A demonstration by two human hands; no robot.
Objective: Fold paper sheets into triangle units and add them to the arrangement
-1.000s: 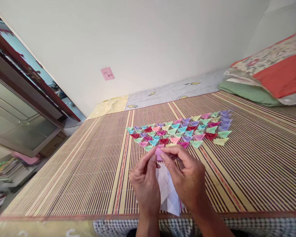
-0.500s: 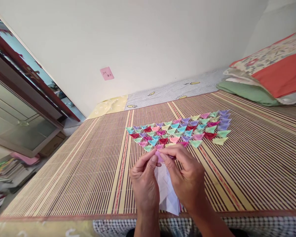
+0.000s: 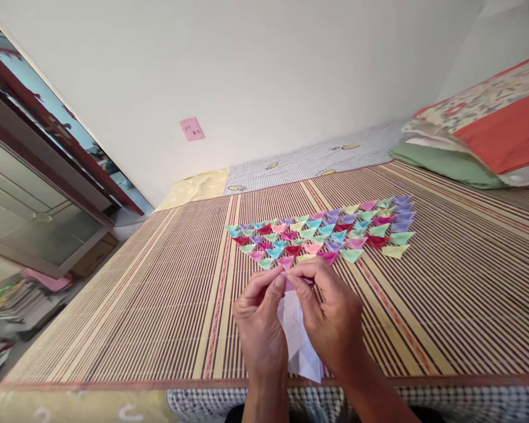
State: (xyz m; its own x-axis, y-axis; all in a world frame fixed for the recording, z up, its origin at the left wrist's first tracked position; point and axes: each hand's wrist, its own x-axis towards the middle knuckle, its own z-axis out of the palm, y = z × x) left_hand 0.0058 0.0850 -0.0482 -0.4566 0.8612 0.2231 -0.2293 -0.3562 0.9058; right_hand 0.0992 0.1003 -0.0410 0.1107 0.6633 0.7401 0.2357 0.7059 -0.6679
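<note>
Between my left hand and my right hand is a small piece of folded purple paper. Thumb and forefinger of each hand pinch its upper edge, and the fingers cover most of it. Beneath my hands lies a creased whitish sheet of paper, with a thin coloured edge showing on its right side. Just beyond my fingertips, several rows of small folded paper boats stand on the mat, among them a pink boat, a magenta boat and a green boat.
A striped bamboo mat covers the bed. Folded bedding is piled at the far right. A pink note is stuck to the white wall. To the left are a glass-panelled door and stacked items low down.
My fingertips have closed in slightly on the purple paper, and less of it shows. Both hands otherwise stay in nearly the same place, and the view has shifted slightly.
</note>
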